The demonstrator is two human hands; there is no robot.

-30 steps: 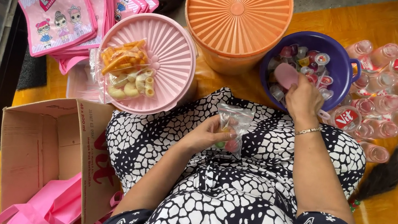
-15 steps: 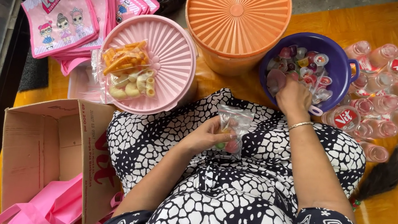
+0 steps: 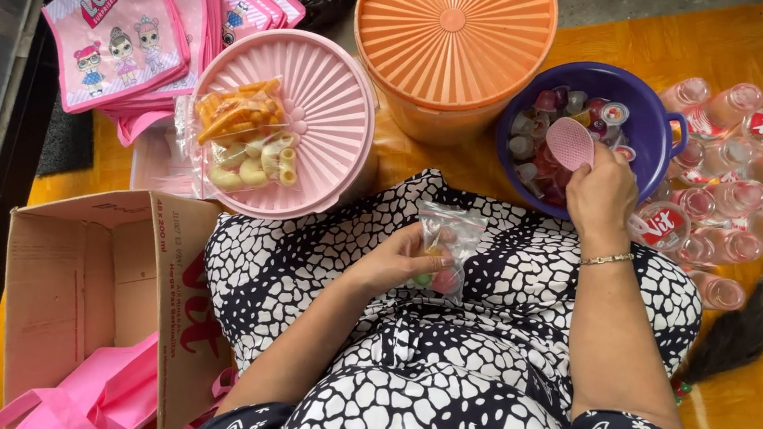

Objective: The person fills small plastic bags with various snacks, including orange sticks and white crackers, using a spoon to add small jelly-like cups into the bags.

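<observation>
Right hand (image 3: 600, 195) holds pink cup (image 3: 570, 143) over bowl (image 3: 649, 106).

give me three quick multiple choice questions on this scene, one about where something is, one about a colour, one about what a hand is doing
1. Where does the bag of orange and pale snacks lie?
A. on the pink ribbed lid
B. inside the cardboard box
C. in the purple bowl

2. What colour is the large ribbed lid at the top middle?
A. green
B. orange
C. white

3. What is the left hand doing?
A. resting flat on the floor
B. lifting a bottle
C. holding a small clear bag on the lap

Answers:
1. A, the snack bag sits on top of the pink ribbed lid.
2. B, that lid is plainly orange, beside the purple bowl.
3. C, its fingers close around the small clear bag with coloured pieces inside, while the right hand is at the bowl, holding a pink scoop.
</observation>
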